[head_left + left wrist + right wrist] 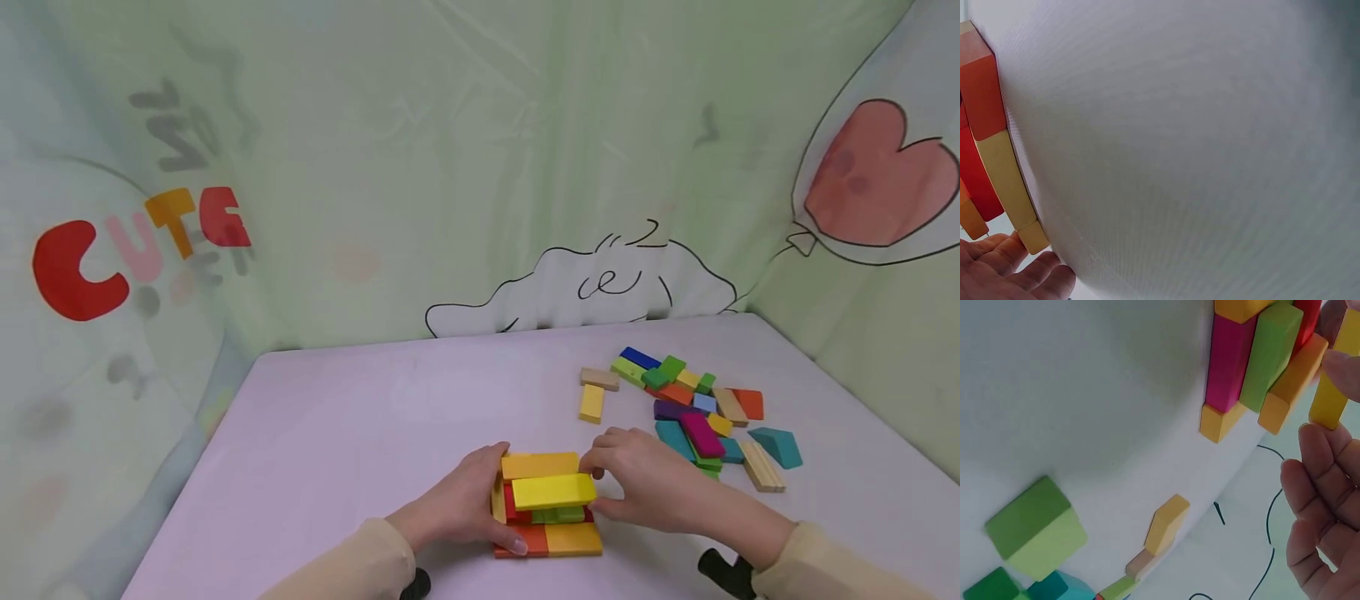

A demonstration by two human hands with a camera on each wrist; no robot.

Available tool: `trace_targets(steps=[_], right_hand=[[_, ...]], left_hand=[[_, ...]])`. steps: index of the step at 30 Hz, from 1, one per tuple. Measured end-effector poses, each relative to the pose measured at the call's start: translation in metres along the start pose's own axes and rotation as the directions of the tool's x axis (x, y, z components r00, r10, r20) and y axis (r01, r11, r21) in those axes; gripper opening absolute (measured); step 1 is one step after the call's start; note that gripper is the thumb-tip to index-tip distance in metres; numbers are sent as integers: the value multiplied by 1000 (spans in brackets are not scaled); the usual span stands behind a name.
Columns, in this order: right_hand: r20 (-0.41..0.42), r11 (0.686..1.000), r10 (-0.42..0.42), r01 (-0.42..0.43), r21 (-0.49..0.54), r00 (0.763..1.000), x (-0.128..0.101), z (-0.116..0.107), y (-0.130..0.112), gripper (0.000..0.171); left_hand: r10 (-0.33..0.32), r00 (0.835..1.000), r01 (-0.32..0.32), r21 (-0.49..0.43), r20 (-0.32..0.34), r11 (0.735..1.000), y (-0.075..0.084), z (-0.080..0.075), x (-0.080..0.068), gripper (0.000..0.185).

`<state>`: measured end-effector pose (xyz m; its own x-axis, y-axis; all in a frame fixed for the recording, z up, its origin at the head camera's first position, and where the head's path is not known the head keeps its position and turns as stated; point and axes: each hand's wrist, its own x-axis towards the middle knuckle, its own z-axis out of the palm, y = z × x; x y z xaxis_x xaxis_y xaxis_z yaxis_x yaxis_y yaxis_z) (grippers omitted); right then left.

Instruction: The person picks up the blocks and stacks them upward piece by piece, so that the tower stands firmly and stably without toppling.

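Note:
A low stack of colored wooden blocks (573,540) stands near the table's front edge. My left hand (468,497) holds its left side, thumb over the orange-red front block (535,539) and fingers reaching the rear corner. Pale wooden blocks (1009,178) line that side in the left wrist view, fingertips at their far end. Over the middle of the stack, my right hand (648,483) pinches the right end of a yellow block (552,492) between thumb and fingers. Beneath it show red and green blocks (558,514). An orange-yellow block (540,465) lies along the back.
Loose blocks in many colors, including a magenta one (702,435) and a teal triangular one (777,447), lie piled to the right. Two plain wooden blocks, one of them yellowish (591,403), lie behind the stack. A printed curtain (390,167) borders the table (360,417).

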<state>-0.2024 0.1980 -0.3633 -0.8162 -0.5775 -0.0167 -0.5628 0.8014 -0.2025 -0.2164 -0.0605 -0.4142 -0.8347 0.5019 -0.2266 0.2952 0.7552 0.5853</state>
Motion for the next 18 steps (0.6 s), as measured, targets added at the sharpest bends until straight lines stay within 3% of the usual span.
trace_targets(steps=[18], right_hand=[[70, 997, 78, -77, -15, 994, 12, 8, -11, 34]], left_hand=[[-4, 1000, 4, -4, 7, 1000, 0, 0, 1, 116]])
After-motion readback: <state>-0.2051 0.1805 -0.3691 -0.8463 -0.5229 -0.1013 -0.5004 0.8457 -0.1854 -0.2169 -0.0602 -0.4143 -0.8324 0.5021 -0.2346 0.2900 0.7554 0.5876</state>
